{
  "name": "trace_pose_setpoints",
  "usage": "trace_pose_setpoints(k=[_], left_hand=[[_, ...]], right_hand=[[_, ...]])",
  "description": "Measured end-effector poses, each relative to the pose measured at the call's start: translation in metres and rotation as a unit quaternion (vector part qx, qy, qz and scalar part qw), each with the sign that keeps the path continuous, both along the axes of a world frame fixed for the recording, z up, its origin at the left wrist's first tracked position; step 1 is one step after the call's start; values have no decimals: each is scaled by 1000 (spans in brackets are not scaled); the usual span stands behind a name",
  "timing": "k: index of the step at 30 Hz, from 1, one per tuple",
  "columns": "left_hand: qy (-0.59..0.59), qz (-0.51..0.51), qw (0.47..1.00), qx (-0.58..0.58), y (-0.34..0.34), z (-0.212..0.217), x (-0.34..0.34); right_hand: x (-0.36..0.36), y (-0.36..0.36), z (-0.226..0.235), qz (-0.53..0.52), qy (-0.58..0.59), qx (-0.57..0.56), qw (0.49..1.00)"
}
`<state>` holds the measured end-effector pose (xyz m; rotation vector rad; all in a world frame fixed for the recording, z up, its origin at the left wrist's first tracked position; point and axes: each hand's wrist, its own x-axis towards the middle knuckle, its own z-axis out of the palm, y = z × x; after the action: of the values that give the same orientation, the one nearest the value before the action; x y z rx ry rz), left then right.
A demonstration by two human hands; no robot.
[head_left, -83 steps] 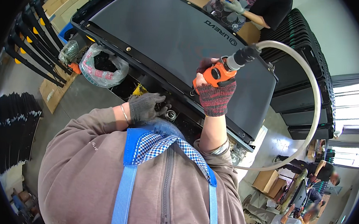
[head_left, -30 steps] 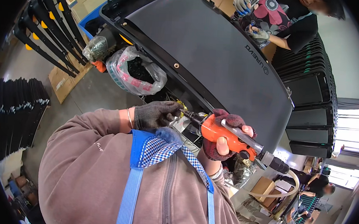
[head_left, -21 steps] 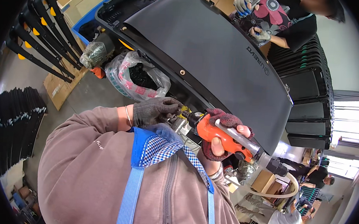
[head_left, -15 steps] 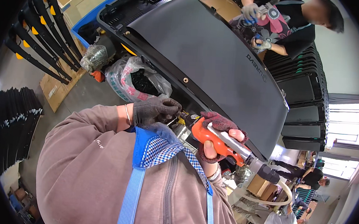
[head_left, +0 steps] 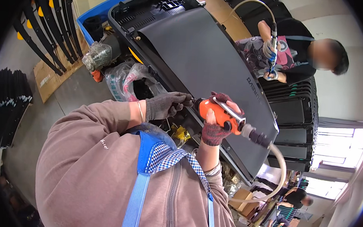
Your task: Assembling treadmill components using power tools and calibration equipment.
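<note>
An orange, hard-cased driver with a silver lever and a black nose (head_left: 215, 114) sits at the centre of the frame, its nose pointing left, in front of the large grey sheet (head_left: 197, 60). The right hand, in a dark red and grey knit glove (head_left: 212, 134), is clamped around its body, with bare fingertips showing. The left hand, in a charcoal knit glove (head_left: 163, 106), has its fingers gathered at the nose; whether they pinch a small part there, I cannot tell.

The driver looks stiff, sturdy and moderately heavy, and the thick, pale, bendy hose (head_left: 281, 161) at its rear probably drags on it. The midbody seems the surest hold; the smooth casing could slip, though the knit should help.

Just below the left hand lies a crumpled yellow item (head_left: 182, 133). Left of centre is a clear plastic bag with pink markings (head_left: 129, 77); beyond it, upper left, is a blue bin (head_left: 86, 33). At upper right, a co-worker's 2 gloved hands (head_left: 270, 56) grip another hosed tool.
</note>
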<state>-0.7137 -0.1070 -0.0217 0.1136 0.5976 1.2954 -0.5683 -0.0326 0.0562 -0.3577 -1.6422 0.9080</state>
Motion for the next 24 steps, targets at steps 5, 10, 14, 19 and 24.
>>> trace_pose_setpoints(k=[5,10,14,19,24], left_hand=[[-95,26,994,37,-15,-26,-20],[-142,138,980,-28,-36,-55,-36],[-83,224,952,-192,-49,-66,-43],[-75,212,950,-216,-54,-74,-41],[-98,220,947,-211,-56,-79,-39]], right_hand=[[-30,21,29,92,-18,-124,988],[-52,38,29,66,-127,-167,976],[-51,45,17,77,-105,-100,986],[-47,50,7,56,-112,-55,991],[-47,46,3,52,-93,-75,991]])
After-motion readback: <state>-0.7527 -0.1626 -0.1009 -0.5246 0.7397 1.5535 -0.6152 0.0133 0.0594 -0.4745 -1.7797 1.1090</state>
